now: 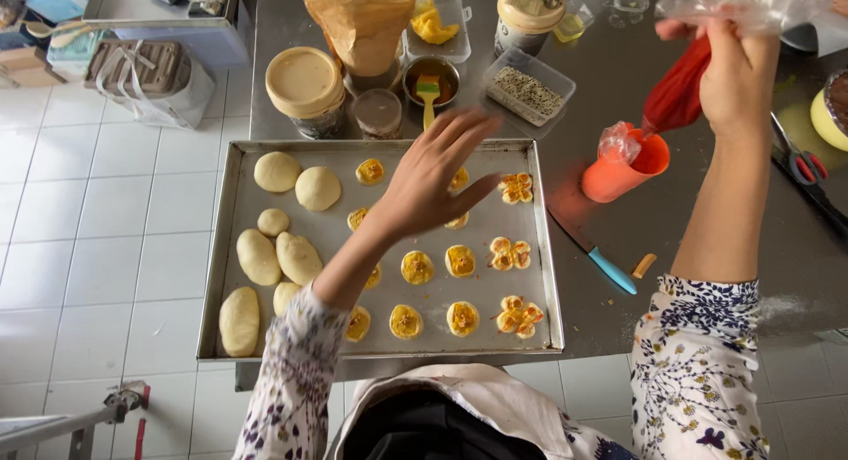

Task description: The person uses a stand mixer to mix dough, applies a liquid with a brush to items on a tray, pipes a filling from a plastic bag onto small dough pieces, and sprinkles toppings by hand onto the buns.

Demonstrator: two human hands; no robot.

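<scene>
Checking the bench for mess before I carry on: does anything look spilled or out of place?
A blue-handled knife lies loose on the steel table, right of the metal baking tray, blade toward the orange cup. Nothing looks spilled.

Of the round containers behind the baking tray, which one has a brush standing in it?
The small metal bowl, holding a yellow-and-green brush. The tan-lidded tub and the small jar beside it have none.

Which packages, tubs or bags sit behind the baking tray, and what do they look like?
Brown paper bag: behind the tray, upright, folded top.
Round tub: left of it, cream lid.
Clear box: right, rectangular, holds seeds.
Red piping bag: in right hand, tip over orange cup.
</scene>
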